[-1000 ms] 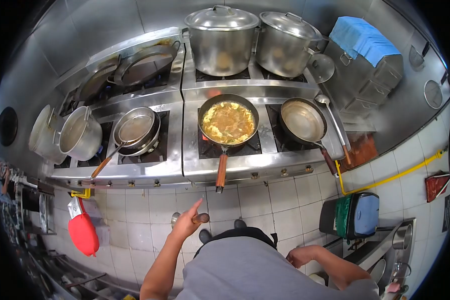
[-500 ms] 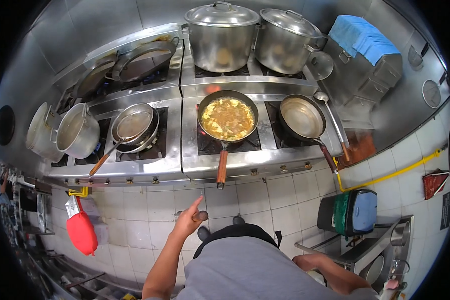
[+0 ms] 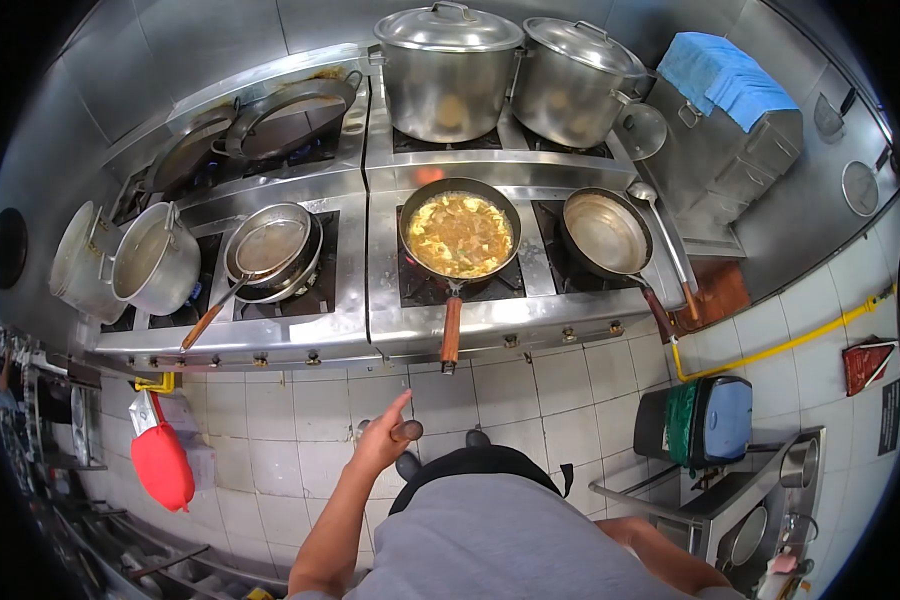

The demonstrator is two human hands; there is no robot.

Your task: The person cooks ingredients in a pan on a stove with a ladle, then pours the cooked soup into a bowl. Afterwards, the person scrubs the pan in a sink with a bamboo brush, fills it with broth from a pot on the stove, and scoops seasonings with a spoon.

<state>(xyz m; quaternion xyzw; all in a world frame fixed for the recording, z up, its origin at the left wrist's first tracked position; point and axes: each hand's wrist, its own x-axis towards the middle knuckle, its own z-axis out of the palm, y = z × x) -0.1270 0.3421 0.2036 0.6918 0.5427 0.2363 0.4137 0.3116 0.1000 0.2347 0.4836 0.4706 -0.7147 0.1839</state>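
On a shiny steel stove point(image 3: 410, 325), near the front edge, a round, dark pan point(image 3: 515, 212) holds ragged yellow curds point(image 3: 458, 235) in glossy broth, its smooth wooden handle point(image 3: 451, 332) overhanging the edge. Off that edge, apart from the pan, the left hand point(image 3: 378, 443) grips a rounded brown handle point(image 3: 407, 431), forefinger extended. The right hand, visible one second earlier, is hidden, its grasp unclear; curds then ringed the broth.

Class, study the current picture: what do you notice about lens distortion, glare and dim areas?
Head view: the stove looks bowed, with black corners around the image; head view: whitish glare on the stove's steel and a pot lid; head view, lower left: the rack is dim, details unclear.
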